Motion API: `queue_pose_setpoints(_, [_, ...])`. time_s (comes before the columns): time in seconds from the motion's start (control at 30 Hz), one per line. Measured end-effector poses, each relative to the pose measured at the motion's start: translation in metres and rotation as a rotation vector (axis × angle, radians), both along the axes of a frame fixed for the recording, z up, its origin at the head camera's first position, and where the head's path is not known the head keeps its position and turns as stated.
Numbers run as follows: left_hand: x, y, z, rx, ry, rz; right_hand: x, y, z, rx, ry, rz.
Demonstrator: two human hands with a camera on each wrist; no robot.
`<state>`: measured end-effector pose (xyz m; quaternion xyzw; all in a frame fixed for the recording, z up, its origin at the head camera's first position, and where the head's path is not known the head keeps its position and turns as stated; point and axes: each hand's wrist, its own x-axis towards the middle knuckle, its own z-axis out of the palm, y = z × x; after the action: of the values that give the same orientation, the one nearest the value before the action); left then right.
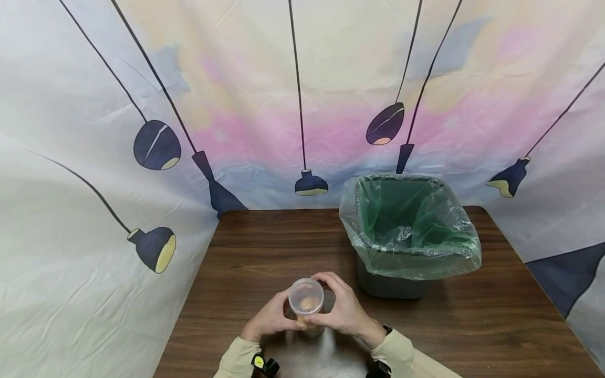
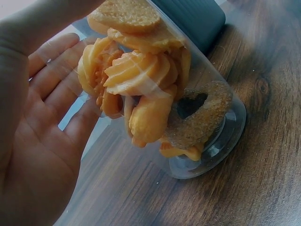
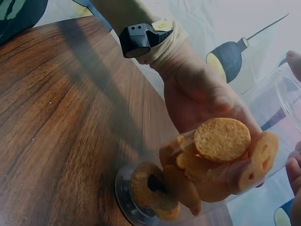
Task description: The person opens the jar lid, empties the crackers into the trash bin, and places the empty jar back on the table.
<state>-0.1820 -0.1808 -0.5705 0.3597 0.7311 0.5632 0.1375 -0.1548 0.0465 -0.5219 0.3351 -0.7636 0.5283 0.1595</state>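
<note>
A clear plastic jar of cookies point(image 1: 306, 298) is upright at the table's near side, its base close to the wood. Golden swirled and round cookies point(image 2: 141, 75) show through its wall, with a brown sugar-coated ring cookie point(image 3: 146, 184) near the bottom. My left hand point(image 1: 273, 319) grips the jar's side, thumb in front and fingers behind. From the other side my right hand point(image 1: 347, 310) holds the jar's round top between thumb and fingers. In the right wrist view the left hand point(image 3: 202, 96) lies along the jar's wall.
A dark bin point(image 1: 392, 283) with a green-tinted clear plastic liner point(image 1: 425, 262) stands on the wooden table point(image 1: 264, 241), behind and right of the hands. Behind the table hangs a cloth point(image 1: 255, 121) printed with lamps. Each wrist wears a small black camera point(image 3: 136, 41).
</note>
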Motion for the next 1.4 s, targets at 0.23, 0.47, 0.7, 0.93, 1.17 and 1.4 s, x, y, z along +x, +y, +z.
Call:
queue_pose_setpoints(0.23, [0.001,0.0,-0.001,-0.01,-0.002,0.003,0.003,-0.001,0.001,0.022,-0.033,-0.03])
queue_pose_setpoints(0.47, [0.0,0.001,0.0,-0.002,0.008,-0.001,0.004,-0.003,0.003,0.043,-0.052,-0.063])
queue_pose_setpoints(0.7, [0.0,0.0,0.002,0.01,0.011,-0.011,0.004,-0.005,0.003,0.04,-0.049,-0.072])
queue_pose_setpoints(0.93, [-0.002,-0.002,0.0,0.009,0.023,-0.021,0.008,-0.008,0.013,0.031,-0.081,-0.069])
queue_pose_setpoints(1.17, [0.0,-0.001,0.001,0.001,-0.002,-0.011,0.019,-0.006,0.04,0.032,-0.004,-0.043])
queue_pose_setpoints(1.4, [0.002,0.0,0.003,-0.018,-0.022,0.017,0.018,-0.004,0.043,0.034,0.015,-0.026])
